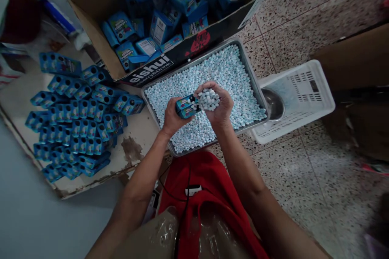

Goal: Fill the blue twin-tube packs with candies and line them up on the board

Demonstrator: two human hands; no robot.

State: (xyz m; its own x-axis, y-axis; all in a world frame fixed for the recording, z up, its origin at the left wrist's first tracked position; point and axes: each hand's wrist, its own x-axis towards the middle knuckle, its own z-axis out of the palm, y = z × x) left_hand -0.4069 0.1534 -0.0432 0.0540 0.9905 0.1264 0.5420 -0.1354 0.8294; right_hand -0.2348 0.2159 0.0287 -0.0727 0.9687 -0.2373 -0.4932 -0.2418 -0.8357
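Observation:
My left hand [174, 118] is wrapped round two small blue candy boxes [186, 105], held side by side over the metal tray [145, 93]. My right hand [221, 107] is cupped palm up and full of pale blue and white candies [209, 100]. Its fingertips reach the boxes' end, where some candies lie at the openings. Beneath both hands, the tray is spread with a thick layer of the same candies [234, 73].
On the worn table [132, 149] at left stand many blue boxes [82, 125] with round dark holes. A cardboard carton [91, 44] of blue boxes is beyond the tray. To the right sit a white plastic basket [319, 101] and a metal bowl [275, 105].

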